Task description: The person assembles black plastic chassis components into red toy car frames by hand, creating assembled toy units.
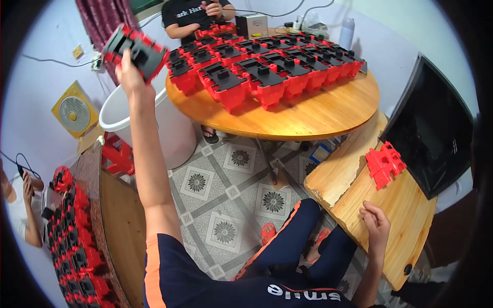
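Observation:
My left arm stretches up and away, and my left hand [131, 77] grips a red and black plastic housing [136, 54] by its near side. The housing is tilted and slightly blurred, above the rim of a white bin [115, 123] and left of the round table. My right hand [376, 220] hovers at the edge of a wooden board [395, 220], its fingers loosely bent and apart with nothing between them. Farther along that board lies a bare red plastic part [385, 164], not touching my hand.
Rows of red and black housings [267, 77] cover much of the round wooden table [287, 120]. Someone in a black shirt [187, 18] works behind it. More housings [77, 246] stand at the left, beside another person [23, 205]. A dark screen [436, 123] leans at the right.

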`<control>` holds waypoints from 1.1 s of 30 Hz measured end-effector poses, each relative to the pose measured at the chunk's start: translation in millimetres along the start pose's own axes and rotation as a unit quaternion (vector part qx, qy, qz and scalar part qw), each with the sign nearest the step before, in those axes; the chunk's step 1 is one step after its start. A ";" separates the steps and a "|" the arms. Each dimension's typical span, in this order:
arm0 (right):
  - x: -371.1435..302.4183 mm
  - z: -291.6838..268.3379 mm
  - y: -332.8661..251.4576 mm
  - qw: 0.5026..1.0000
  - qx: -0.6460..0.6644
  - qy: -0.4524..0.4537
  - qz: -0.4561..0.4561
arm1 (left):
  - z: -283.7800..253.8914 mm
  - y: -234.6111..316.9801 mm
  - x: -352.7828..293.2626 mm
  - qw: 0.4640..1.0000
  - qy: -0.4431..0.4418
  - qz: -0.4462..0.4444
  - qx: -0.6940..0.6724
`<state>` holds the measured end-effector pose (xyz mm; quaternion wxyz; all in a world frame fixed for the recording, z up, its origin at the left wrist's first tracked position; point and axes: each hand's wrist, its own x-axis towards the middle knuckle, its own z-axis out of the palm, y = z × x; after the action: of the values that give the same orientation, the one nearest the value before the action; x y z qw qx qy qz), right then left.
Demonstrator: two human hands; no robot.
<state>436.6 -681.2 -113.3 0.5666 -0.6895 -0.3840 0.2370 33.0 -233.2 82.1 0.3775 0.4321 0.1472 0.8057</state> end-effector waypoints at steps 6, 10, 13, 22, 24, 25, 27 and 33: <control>5.8 12.6 -1.1 0.999 -0.010 -0.015 -0.051 | 138.8 -78.0 19.9 0.933 -0.110 -0.342 0.010; 1.0 4.0 5.7 0.999 -0.043 -0.015 -0.025 | 190.9 -134.8 11.6 0.871 -0.183 -0.455 0.015; -3.9 -7.4 12.1 0.999 -0.034 0.018 -0.011 | 222.9 -153.5 6.4 0.866 -0.170 -0.466 0.065; -16.5 -22.4 36.6 0.998 -0.041 0.031 -0.026 | 248.2 -276.9 79.2 0.871 -0.178 -0.440 0.125; -22.0 -27.6 45.0 0.999 -0.021 0.044 -0.020 | 241.1 -293.2 89.6 0.839 -0.179 -0.507 0.079; -29.6 -35.6 49.6 0.997 -0.029 0.066 -0.009 | 256.1 -298.6 63.7 0.828 -0.168 -0.522 0.120; -45.5 -49.5 55.5 0.993 -0.021 0.111 0.025 | 275.0 -278.3 17.6 0.827 -0.161 -0.494 0.214; -46.7 -62.8 65.0 0.991 -0.051 0.123 0.025 | 251.8 -286.6 60.5 0.827 -0.166 -0.482 0.237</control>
<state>473.7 -760.2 -165.5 0.5676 -0.7506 -0.3057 0.1450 353.5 -18.6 103.0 0.6224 0.5094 0.4585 0.3781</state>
